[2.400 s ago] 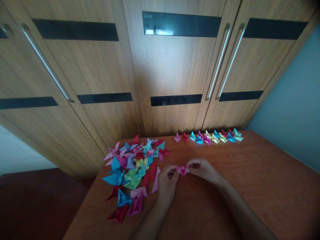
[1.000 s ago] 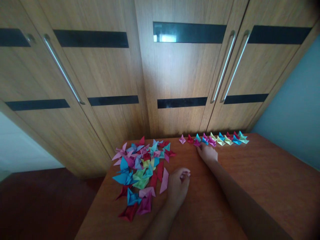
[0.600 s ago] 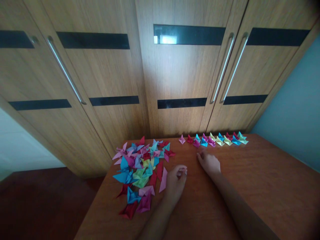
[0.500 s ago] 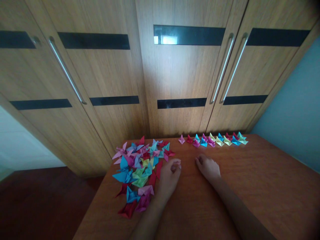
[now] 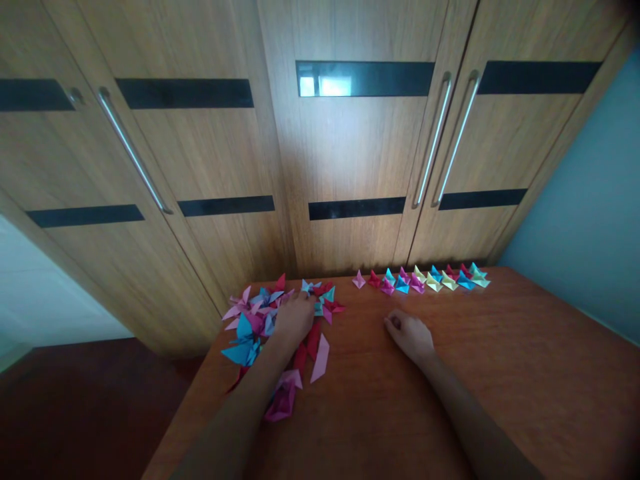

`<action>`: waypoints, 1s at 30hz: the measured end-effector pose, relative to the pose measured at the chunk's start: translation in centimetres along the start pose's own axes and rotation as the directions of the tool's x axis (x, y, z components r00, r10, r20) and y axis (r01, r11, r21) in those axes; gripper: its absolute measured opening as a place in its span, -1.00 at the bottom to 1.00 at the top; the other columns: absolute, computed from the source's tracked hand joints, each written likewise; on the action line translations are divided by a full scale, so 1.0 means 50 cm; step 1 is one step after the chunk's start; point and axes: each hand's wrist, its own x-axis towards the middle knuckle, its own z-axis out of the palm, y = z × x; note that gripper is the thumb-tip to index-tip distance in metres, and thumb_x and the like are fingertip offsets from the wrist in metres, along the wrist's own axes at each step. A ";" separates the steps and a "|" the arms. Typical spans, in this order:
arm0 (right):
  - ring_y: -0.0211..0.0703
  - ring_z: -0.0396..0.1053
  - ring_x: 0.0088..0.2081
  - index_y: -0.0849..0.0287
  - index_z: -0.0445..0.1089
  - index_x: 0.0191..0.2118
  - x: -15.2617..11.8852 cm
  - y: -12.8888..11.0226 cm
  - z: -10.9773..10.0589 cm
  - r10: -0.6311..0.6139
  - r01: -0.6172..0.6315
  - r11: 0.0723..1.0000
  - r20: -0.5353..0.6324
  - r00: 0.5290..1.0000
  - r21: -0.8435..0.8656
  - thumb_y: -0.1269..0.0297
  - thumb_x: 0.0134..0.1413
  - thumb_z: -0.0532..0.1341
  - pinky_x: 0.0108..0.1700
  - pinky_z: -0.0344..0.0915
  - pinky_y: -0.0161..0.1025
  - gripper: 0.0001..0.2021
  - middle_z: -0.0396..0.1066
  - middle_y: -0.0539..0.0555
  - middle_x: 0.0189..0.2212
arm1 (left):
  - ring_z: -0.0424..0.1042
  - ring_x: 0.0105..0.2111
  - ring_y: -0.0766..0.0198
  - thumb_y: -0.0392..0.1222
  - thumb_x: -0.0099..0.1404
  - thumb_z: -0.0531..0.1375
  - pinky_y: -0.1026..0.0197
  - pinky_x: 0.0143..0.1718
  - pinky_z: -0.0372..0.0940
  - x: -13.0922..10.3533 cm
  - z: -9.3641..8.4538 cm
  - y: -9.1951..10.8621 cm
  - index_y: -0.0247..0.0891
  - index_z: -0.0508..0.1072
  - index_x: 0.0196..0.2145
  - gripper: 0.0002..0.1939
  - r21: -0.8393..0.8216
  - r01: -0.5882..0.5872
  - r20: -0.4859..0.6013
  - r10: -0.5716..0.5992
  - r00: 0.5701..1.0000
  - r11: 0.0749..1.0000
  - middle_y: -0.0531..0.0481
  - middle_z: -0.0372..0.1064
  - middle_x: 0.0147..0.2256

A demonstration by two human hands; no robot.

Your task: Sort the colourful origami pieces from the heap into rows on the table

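The left hand (image 5: 296,317) dips into the pile of folded papers (image 5: 257,323), nine o'clock from the right hand (image 5: 411,337) — fingertips hidden, grip impossible to tell. The right is loosely curled over the table (image 5: 360,413) — how tightly, unclear — with a row of small folded pieces (image 5: 432,284) at its twelve.

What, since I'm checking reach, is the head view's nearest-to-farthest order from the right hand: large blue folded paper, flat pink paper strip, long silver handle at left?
1. Flat pink paper strip: left of the right hand.
2. Large blue folded paper: farther left.
3. Long silver handle: farthest left, on the wardrobe.
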 end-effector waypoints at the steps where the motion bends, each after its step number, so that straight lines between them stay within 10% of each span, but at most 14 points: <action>1: -0.22 0.37 -0.38 0.05 0.37 -0.34 0.000 -0.001 -0.001 0.000 0.000 1.000 0.002 1.000 0.000 0.11 0.12 0.06 -0.45 0.05 -0.36 -0.79 0.43 -0.03 -0.44 | 0.32 -0.10 0.00 -0.31 0.27 0.01 0.04 -0.09 0.16 0.000 0.000 0.001 -0.26 0.46 -0.29 -0.78 0.003 0.000 0.001 0.000 1.000 1.000 -0.21 0.38 -0.25; 9: -0.20 0.37 -0.37 0.06 0.38 -0.35 0.000 -0.001 -0.006 -0.019 0.019 1.000 0.019 1.000 -0.001 0.14 0.11 0.06 -0.45 0.05 -0.35 -0.80 0.44 -0.02 -0.41 | 0.37 -0.25 0.09 -0.24 0.32 -0.03 0.13 -0.24 0.21 -0.010 -0.033 -0.001 -0.26 0.42 -0.30 -0.77 0.000 0.067 -0.066 -0.066 0.996 0.998 -0.16 0.37 -0.28; 13: -0.20 0.36 -0.38 0.07 0.38 -0.35 0.000 -0.001 -0.006 -0.039 0.038 0.999 0.009 0.999 0.021 0.18 0.09 0.08 -0.43 0.07 -0.34 -0.82 0.43 -0.01 -0.42 | 0.38 -0.30 0.19 -0.22 0.27 0.03 0.22 -0.27 0.22 -0.019 -0.054 0.008 -0.23 0.40 -0.29 -0.83 -0.303 0.085 -0.205 -0.152 0.967 0.949 -0.04 0.40 -0.32; 17: -0.23 0.32 -0.43 0.11 0.38 -0.37 -0.004 -0.015 0.004 -0.185 0.180 0.949 -0.004 0.983 0.257 0.19 0.09 0.08 -0.38 0.17 -0.33 -0.82 0.39 -0.02 -0.48 | 0.39 -0.40 0.27 -0.25 0.18 0.09 0.28 -0.35 0.23 -0.036 -0.047 0.044 -0.21 0.40 -0.26 -0.83 -0.718 0.028 -0.198 -0.242 0.950 0.695 0.06 0.39 -0.43; 23: -0.25 0.35 -0.39 0.15 0.36 -0.17 -0.030 -0.069 0.019 -0.386 0.281 0.629 -0.023 0.922 0.725 0.19 0.01 0.16 -0.36 0.28 -0.33 -0.75 0.41 0.01 -0.39 | 0.36 -0.54 0.32 -0.14 0.09 0.16 0.33 -0.50 0.20 -0.058 0.010 0.116 -0.30 0.41 -0.45 -0.84 -0.976 0.146 0.087 -0.325 0.942 0.161 0.05 0.37 -0.56; 30: -0.19 0.35 -0.27 0.09 0.44 -0.18 -0.047 -0.097 -0.014 -0.401 0.410 0.610 -0.182 0.898 0.678 0.15 0.03 0.20 -0.25 0.30 -0.27 -0.76 0.43 0.06 -0.26 | 0.42 -0.46 0.28 -0.06 0.08 0.20 0.29 -0.43 0.27 -0.064 0.049 0.142 -0.33 0.45 -0.35 -0.73 -0.972 0.225 0.234 -0.316 0.920 -0.064 -0.05 0.45 -0.44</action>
